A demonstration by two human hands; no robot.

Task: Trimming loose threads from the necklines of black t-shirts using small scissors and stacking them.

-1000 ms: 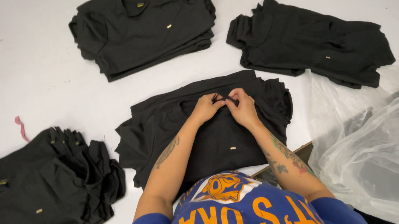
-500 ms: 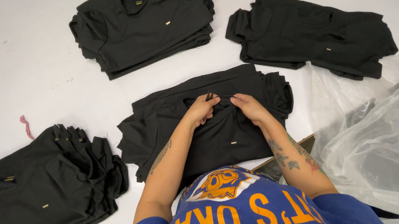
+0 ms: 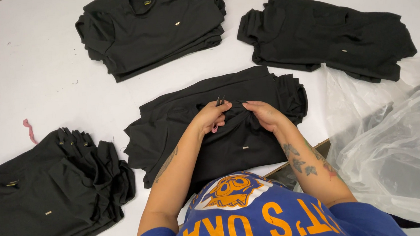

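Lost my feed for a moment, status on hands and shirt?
Left hand holding small snips at the collar. Right hand pinching black shirt fabric. Nothing in the way.

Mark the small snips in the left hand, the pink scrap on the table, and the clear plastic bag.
small snips point(image 3: 220, 100), head view, on the dark blade tips.
pink scrap point(image 3: 28, 131), head view, mid-strip.
clear plastic bag point(image 3: 394, 149), head view, crumpled middle.

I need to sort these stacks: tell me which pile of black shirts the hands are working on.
The middle pile, right in front of the person. The left hand and right hand pinch its top shirt near the collar; the other three piles lie untouched.
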